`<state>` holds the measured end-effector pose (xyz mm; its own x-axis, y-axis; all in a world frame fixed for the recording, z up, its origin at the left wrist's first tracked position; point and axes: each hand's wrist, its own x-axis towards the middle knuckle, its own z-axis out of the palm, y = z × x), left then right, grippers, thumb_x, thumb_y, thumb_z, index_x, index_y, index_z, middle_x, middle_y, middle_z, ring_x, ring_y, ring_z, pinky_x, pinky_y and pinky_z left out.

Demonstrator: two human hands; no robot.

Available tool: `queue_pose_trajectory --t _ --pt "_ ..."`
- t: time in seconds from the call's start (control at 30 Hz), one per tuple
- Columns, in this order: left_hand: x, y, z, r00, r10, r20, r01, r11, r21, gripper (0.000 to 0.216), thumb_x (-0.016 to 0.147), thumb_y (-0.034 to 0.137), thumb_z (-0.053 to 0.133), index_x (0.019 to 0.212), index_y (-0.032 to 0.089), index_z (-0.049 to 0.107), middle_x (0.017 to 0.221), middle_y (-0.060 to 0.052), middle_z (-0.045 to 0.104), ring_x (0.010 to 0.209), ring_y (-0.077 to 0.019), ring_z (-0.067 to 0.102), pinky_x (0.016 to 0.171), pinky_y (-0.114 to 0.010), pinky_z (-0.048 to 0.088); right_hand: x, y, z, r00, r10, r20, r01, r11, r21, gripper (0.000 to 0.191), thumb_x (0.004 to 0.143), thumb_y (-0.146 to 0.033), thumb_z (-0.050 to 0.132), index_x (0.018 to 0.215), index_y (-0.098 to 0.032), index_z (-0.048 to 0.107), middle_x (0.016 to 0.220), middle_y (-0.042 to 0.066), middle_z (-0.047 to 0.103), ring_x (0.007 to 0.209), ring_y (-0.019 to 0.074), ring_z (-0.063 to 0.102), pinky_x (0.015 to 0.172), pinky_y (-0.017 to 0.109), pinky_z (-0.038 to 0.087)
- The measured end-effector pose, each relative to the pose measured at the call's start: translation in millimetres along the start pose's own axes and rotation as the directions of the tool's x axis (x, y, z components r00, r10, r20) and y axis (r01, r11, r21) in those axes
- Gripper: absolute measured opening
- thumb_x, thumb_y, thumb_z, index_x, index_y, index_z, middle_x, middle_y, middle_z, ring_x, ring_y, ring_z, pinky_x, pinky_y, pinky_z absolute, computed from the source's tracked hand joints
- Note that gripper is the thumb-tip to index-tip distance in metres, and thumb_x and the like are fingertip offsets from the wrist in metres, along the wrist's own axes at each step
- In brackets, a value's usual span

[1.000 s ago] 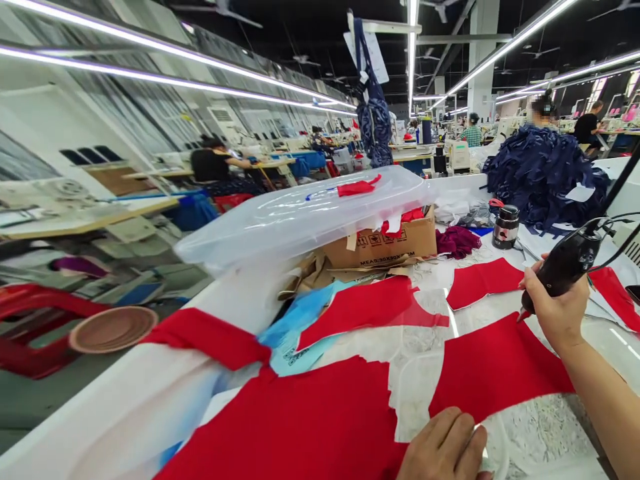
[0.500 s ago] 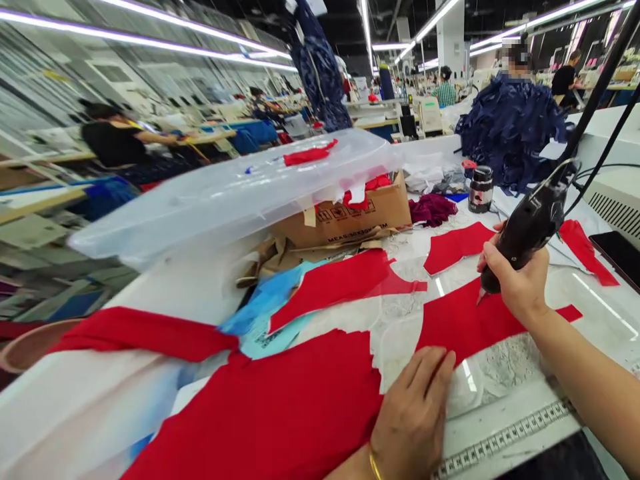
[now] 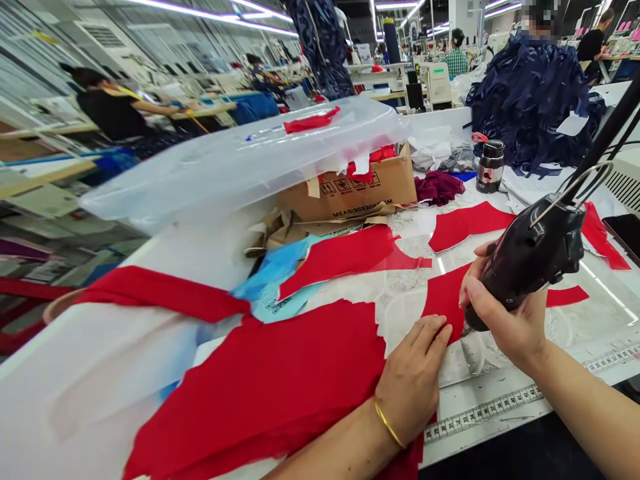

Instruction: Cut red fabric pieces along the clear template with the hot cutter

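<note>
My right hand (image 3: 510, 323) is wrapped round a black handheld electric tool (image 3: 537, 250) with a wire loop and a black cord or hose at its top. The tool's lower end is down at the near edge of a red fabric piece (image 3: 443, 293), and its tip is mostly hidden. On that edge, close to the tool, rest the extended fingers of my left hand (image 3: 413, 367), flat on the cloth. Left of this hand spreads a large red fabric piece (image 3: 295, 367). Two more cut red pieces, a nearer one (image 3: 345, 257) and a farther one (image 3: 467, 223), lie beyond.
A tape measure (image 3: 500, 405) runs along the table's front edge. Behind the fabric stand a cardboard box (image 3: 350, 193) under a translucent plastic lid (image 3: 240, 160), and a dark jar (image 3: 491, 167). A phone (image 3: 625, 235) lies at the right. Other people sit farther off.
My right hand has brought the tool down and nearer, from the middle of the red piece to its near edge beside my left fingers. The view has tilted downward.
</note>
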<state>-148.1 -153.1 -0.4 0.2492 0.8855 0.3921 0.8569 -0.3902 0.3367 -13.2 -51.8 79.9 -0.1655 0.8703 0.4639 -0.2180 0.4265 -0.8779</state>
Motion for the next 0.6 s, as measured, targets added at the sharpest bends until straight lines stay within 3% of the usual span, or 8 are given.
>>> queue_pose_trajectory --t 0.27,0.47,0.6 --pt "6.6 2.2 -13.5 0.996 -0.087 -0.033 0.078 0.974 -0.212 0.059 0.088 -0.002 0.039 0.141 0.019 0.054 0.129 -0.014 0.064 0.121 -0.0268 0.060 0.102 -0.047 0.057 -5.8 7.9 3.1 1.000 0.026 -0.017 -0.026 0.999 -0.021 0.024 0.079 -0.031 0.073 0.086 -0.024 0.051 0.068 -0.003 0.052 0.060 0.0134 0.051 0.055 0.031 0.049" --pt "8.1 2.3 -14.1 0.997 -0.075 -0.033 0.066 0.971 -0.229 0.056 0.090 -0.001 0.039 0.139 0.018 0.057 0.125 -0.013 0.065 0.117 -0.0270 0.061 0.100 -0.048 0.057 -9.0 10.8 5.8 0.999 0.023 -0.048 -0.025 0.999 -0.041 0.019 0.079 -0.030 0.070 0.082 -0.024 0.053 0.069 -0.002 0.053 0.060 0.0135 0.051 0.056 0.032 0.050" --pt "7.4 0.7 -13.7 0.995 -0.077 -0.064 0.060 0.972 -0.227 0.053 0.091 -0.002 0.038 0.136 0.018 0.058 0.125 -0.013 0.065 0.118 -0.0254 0.061 0.102 -0.046 0.057 -4.8 2.3 1.1 0.999 -0.004 -0.043 0.004 1.000 0.001 0.019 0.081 -0.029 0.069 0.084 -0.025 0.050 0.061 -0.006 0.049 0.051 0.0121 0.049 0.049 0.030 0.047"
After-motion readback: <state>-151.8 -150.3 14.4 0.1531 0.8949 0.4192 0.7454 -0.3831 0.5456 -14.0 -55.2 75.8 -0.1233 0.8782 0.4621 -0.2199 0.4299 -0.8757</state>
